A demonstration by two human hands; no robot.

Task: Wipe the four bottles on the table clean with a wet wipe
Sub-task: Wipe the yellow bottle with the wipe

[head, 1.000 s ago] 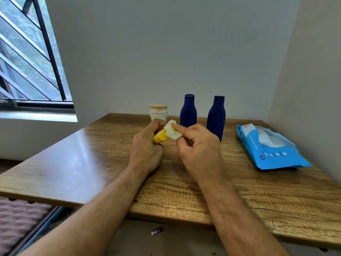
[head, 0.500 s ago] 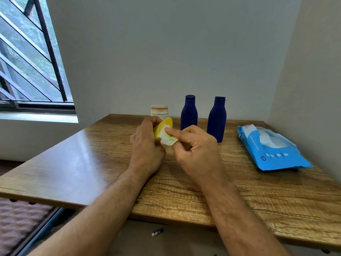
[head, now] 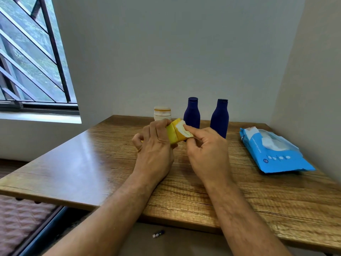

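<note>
The left hand [head: 155, 145] is curled round the yellow bottle [head: 174, 133] and holds it tilted above the table [head: 92, 163], while the right hand [head: 206, 150] pinches the wet wipe [head: 182, 129] and presses it on the bottle's upper end. Behind the hands, a cream jar [head: 162, 113] and two dark blue bottles [head: 191, 113] [head: 219, 117] stand upright in a row near the wall. The blue wipe pack [head: 273, 154] lies flat at the right, well apart from the hands, with a wipe showing at its opening.
</note>
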